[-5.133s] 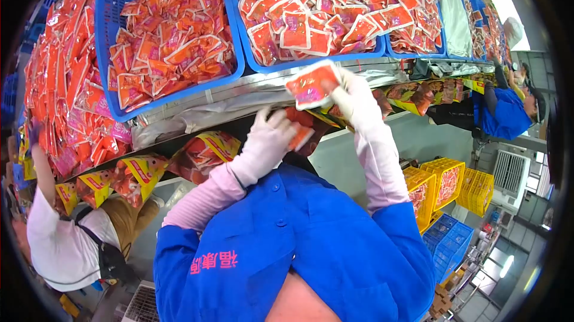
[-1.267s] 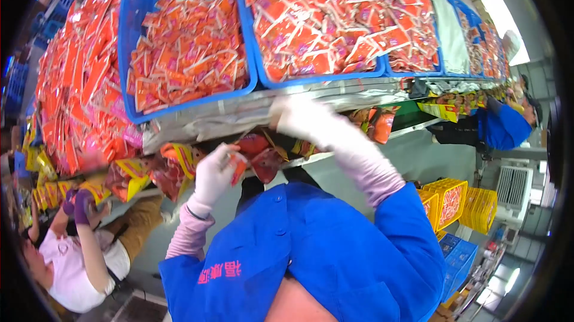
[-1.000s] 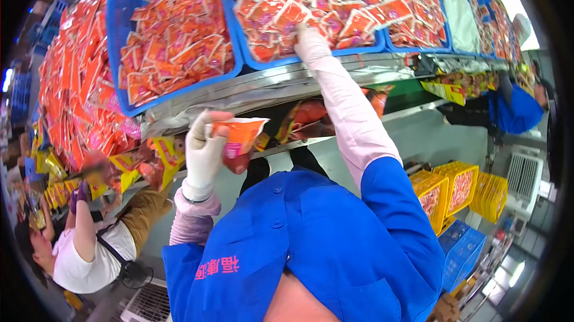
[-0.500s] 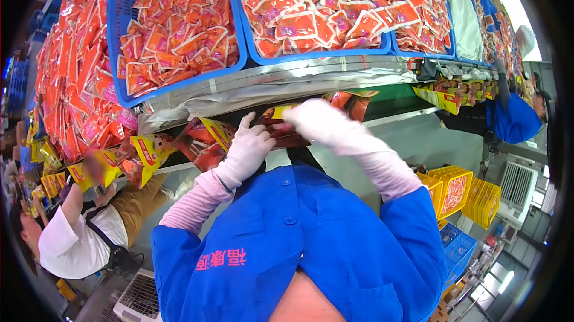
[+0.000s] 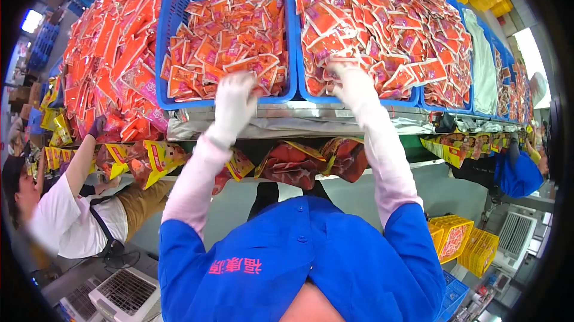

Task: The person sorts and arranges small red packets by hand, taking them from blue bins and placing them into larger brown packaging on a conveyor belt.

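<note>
My left hand (image 5: 235, 107), in a white glove, reaches over the front rim of the left blue basket (image 5: 292, 35). Its motion-smeared fingers overlap the small orange-red sachets (image 5: 206, 53) inside. My right hand (image 5: 354, 87), gloved too, is at the front of the neighbouring blue basket (image 5: 382, 99), with fingers and thumb curved but apart, close over white-edged red sachets (image 5: 394, 35). Below my hands, filled red-and-yellow bags (image 5: 293, 163) stand in a row along the narrow channel at the table's front. One yellow-edged bag (image 5: 239, 165) stands just below my left wrist.
A big heap of red sachets (image 5: 110, 41) lies to the left. There a person in a white shirt (image 5: 66, 220) reaches toward the bags. Another person in blue (image 5: 515, 172) works at the far right. Yellow crates (image 5: 478, 250) stand on the floor at right.
Both hands have left the bags in the channel and moved up and forward to the two baskets, spreading apart. The view has shifted, so the baskets appear lower and further right.
</note>
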The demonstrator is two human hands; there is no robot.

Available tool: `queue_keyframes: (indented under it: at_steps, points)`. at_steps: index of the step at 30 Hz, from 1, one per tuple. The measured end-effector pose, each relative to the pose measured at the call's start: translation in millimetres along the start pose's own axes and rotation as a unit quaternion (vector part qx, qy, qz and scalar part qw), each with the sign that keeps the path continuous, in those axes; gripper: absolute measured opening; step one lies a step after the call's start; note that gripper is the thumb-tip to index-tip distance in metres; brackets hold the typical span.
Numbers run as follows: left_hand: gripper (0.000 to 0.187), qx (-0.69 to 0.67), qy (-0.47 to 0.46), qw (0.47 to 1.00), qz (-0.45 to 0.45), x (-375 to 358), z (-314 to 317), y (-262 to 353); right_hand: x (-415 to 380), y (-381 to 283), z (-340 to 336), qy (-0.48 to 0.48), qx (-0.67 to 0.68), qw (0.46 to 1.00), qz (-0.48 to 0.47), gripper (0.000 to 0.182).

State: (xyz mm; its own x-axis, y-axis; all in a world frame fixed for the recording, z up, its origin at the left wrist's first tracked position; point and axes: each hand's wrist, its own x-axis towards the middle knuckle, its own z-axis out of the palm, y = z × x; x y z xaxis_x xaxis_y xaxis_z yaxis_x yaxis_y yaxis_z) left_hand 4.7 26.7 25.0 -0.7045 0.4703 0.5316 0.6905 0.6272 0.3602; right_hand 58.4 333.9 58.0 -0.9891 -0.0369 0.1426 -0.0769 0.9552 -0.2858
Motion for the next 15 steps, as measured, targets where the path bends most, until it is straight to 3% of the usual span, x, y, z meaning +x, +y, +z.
queue_keyframes:
  at_steps: [1, 2, 4, 6, 8, 9, 10, 11, 12, 13, 15]
  points:
    - [0.03, 0.048, 0.001, 0.999, -0.024, 19.6, 15.2, -18.9, 11.7, 8.2, 9.8, 0.069, -0.098, 0.993, 0.004, 0.041]
    - [0.026, 0.154, 0.001, 0.985, -0.073, 32.0, 37.7, -36.8, 22.8, 26.6, 40.0, 0.077, -0.104, 0.992, 0.007, 0.041]
    - [0.019, 0.236, -0.196, 0.941, -0.141, 38.3, 75.3, -72.3, 32.6, 68.9, 96.2, -0.031, -0.217, 0.976, 0.019, 0.038]
    - [0.015, 0.239, -0.188, 0.945, -0.123, 26.6, 98.5, -100.1, 21.4, 43.0, 63.5, -0.029, -0.074, 0.988, 0.132, 0.031]
    - [0.014, 0.167, -0.118, 0.967, -0.154, 27.5, 67.2, -82.6, 5.9, 64.1, 51.0, 0.057, 0.045, 0.987, 0.146, 0.024]
    - [0.012, 0.111, -0.048, 0.986, -0.114, 24.9, 47.5, -68.4, -6.4, 69.1, 36.1, 0.064, 0.151, 0.969, 0.186, 0.026]
    - [0.01, 0.051, 0.024, 0.995, -0.077, 22.7, 28.2, -52.1, -16.4, 70.1, 19.4, 0.071, 0.252, 0.939, 0.224, 0.028]
    - [0.011, -0.073, 0.037, 0.991, -0.109, 17.2, 11.5, -29.4, -30.8, 53.6, -7.6, 0.081, 0.385, 0.895, 0.21, 0.03]
    - [0.016, -0.194, 0.012, 0.972, -0.129, 14.5, -5.7, -1.1, -48.9, 33.9, -33.5, 0.095, 0.51, 0.832, 0.194, 0.032]
    - [0.015, -0.207, -0.059, 0.963, -0.161, 12.2, -32.9, 40.2, -66.4, 25.5, -48.9, 0.067, 0.54, 0.808, 0.227, 0.032]
    - [0.011, -0.423, -0.092, 0.897, -0.089, -18.8, -30.5, 91.3, -94.4, 10.3, -64.0, 0.044, 0.535, 0.816, 0.212, 0.032]
